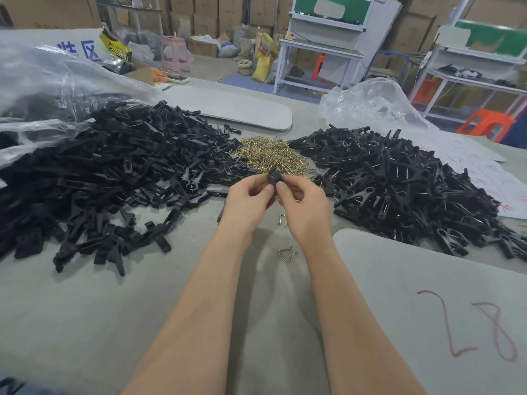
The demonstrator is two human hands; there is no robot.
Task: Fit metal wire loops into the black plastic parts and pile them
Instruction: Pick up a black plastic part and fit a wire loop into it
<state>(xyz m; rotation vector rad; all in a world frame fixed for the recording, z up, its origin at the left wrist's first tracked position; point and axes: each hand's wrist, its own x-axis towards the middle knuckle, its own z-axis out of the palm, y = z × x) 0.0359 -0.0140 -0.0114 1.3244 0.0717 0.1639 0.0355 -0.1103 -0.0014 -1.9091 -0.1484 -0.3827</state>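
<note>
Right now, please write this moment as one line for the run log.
left hand: pinches black plastic part | right hand: pinches same part | wire loop pile: beyond hands

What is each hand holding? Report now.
Left hand: pinches the black plastic part.
Right hand: pinches the same part.

back wall: cardboard boxes [199, 12] piling up all along it
benches: white workbench [322, 54] standing right of middle, green panel [356, 5] sitting on top
stools: pink stool [174, 52] sitting way back, orange stool [487, 122] sitting right
</note>
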